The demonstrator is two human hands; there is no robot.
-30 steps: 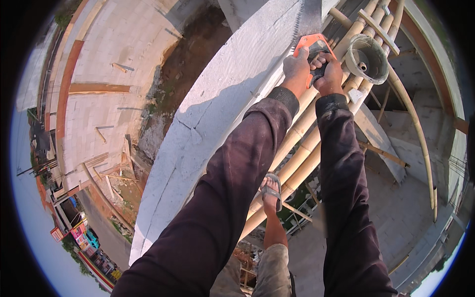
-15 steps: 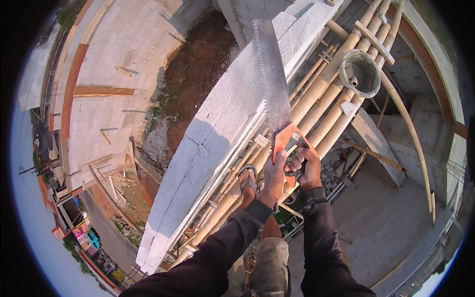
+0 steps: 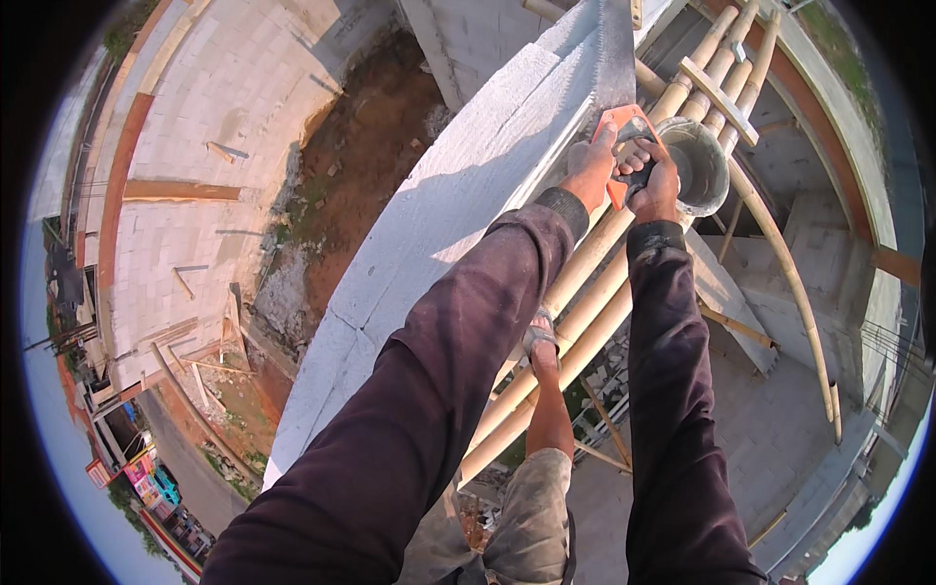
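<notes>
With both arms stretched far forward, I hold a hand saw (image 3: 615,58) with a wide grey blade and an orange handle. My right hand (image 3: 659,185) is closed round the rear of the handle. My left hand (image 3: 591,168) grips its left side, thumb lying along the top. The toothed edge faces left, against the pale lightweight-block wall top (image 3: 487,146). The front end of the blade runs out at the top edge of the view.
Bamboo poles (image 3: 585,336) run beside the wall under my sandalled foot (image 3: 542,336). A grey bucket (image 3: 704,171) stands on them, right of my hands, near a wooden crosspiece (image 3: 719,99). Bare earth (image 3: 363,166) lies far below on the left; a grey floor (image 3: 751,429) lies below right.
Both hands have pushed the saw forward and slightly right, away from my body. My arms are now much straighter, and the handle is beside the bucket.
</notes>
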